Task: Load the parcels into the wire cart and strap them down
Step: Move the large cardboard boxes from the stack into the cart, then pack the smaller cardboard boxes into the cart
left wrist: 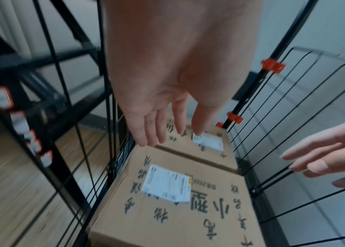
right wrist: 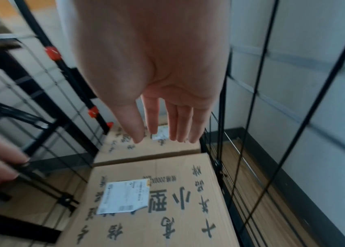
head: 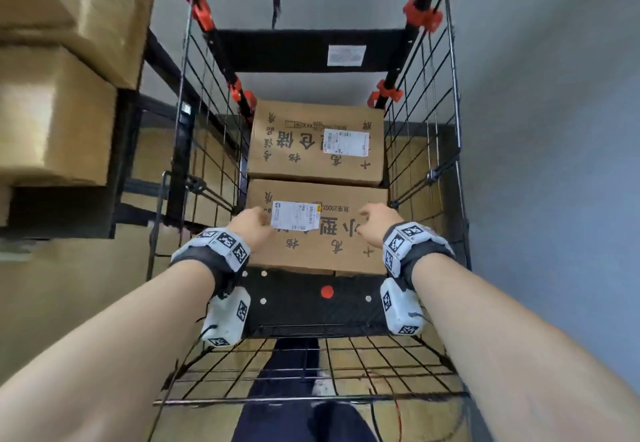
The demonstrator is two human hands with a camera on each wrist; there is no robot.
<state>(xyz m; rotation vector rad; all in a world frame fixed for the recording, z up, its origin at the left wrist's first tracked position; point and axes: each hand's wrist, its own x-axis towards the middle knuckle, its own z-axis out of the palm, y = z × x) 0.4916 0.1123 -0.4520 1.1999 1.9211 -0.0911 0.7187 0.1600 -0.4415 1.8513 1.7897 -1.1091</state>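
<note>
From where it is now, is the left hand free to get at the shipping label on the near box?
Probably yes. The left hand hangs open above the near box, beside the shipping label. The cart's wire side stands outside it, and the right hand is clear of the label.

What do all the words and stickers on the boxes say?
Near box in the wire cart, big black print: "小型"
Near box, small print along its edge: "2000X"; the characters around it are too blurred.
Near box's white shipping label: barcode and print too small to read.
Far box: "仓储", upside down in the head view; its white label is unreadable.
White sticker on the cart's black panel: unreadable.
Both hands hold nothing.
</note>
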